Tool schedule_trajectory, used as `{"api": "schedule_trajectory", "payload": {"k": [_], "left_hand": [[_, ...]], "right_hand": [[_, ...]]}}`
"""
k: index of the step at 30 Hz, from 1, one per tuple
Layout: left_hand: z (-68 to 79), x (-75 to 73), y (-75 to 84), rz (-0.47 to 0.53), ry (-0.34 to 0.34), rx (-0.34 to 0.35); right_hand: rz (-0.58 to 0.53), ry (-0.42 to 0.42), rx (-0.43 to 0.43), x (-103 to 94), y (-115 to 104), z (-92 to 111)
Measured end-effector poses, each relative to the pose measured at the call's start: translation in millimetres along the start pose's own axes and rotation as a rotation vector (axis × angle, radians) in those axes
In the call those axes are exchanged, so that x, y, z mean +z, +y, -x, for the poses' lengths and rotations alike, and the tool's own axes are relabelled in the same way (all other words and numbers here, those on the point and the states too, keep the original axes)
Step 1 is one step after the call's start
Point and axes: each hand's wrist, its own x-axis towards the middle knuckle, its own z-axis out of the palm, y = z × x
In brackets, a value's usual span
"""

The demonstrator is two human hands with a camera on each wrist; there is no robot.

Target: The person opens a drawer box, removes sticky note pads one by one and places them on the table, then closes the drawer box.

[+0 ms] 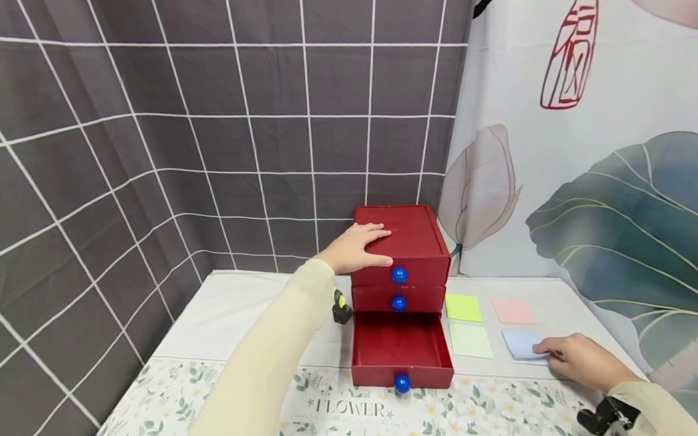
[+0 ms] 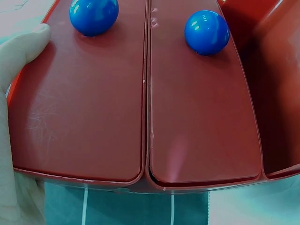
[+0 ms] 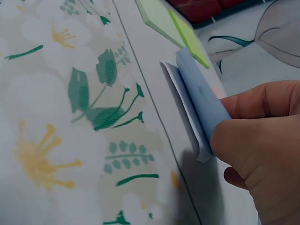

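My left hand [image 1: 359,247] rests on the top left edge of a red drawer cabinet [image 1: 406,231], fingers spread over its top and thumb at the front. In the left wrist view the thumb [image 2: 28,49] lies near a blue round knob [image 2: 93,16]. The cabinet's bottom drawer [image 1: 401,345] is pulled out with nothing in it; the upper two are closed. At the right, my right hand [image 1: 582,360] pinches the edge of a blue sticky note pad [image 1: 521,342] between thumb and fingers. Seen from the right wrist, the blue paper [image 3: 201,93] bends up, with a gap between its layers.
Beside the cabinet lie a yellow-green pad [image 1: 462,308], a pale green pad [image 1: 470,340] and a pink pad [image 1: 512,310]. A small black object [image 1: 341,308] stands left of the cabinet. A floral cloth strip [image 1: 349,415] crosses the table's front. Curtains hang behind.
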Motion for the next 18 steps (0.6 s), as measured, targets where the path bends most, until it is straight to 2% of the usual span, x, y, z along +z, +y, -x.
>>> {"api": "schedule_trajectory", "payload": {"k": [8, 13, 18], "left_hand": [[0.4, -3.7, -0.7, 0.004, 0.005, -0.001], [1.3, -2.7, 0.5, 0.003, 0.003, -0.005], [1.5, -1.9, 1.1, 0.01, 0.001, -0.007]], "right_hand": [[0.042, 0.072, -0.031, 6.4, -4, -2], [0.013, 0.077, 0.02, 11.2, -6, -5], [0.014, 0.044, 0.065, 11.6, -10, -10]]}}
